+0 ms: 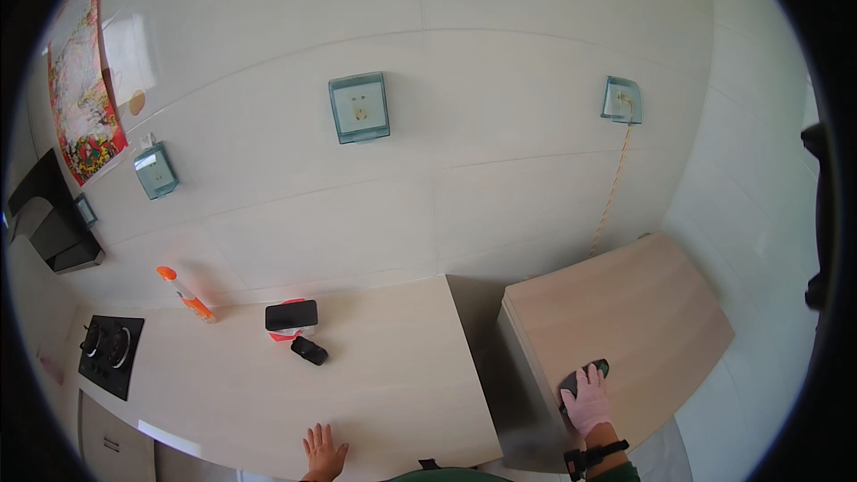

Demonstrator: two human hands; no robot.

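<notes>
My right hand [586, 400], in a pink glove with a black band on the wrist, rests on a dark green-and-black cloth or pad [598, 366], fingers curved over it, on the beige top of a low appliance or cabinet [647, 299]. My left hand [323, 451] is bare and holds nothing, its fingers spread flat near the front edge of the pale countertop [205, 384]. Ahead of it a black phone [291, 312] lies on a red-and-white item [287, 334], with a small black object [309, 351] beside them.
An orange-and-white bottle [186, 294] stands at the back. A gas hob [111, 357] and dark range hood [55, 214] are at left. A dark gap separates counter and appliance. A cord [611, 187] hangs from a covered wall socket [621, 98]. A tiled wall [759, 214] bounds the right.
</notes>
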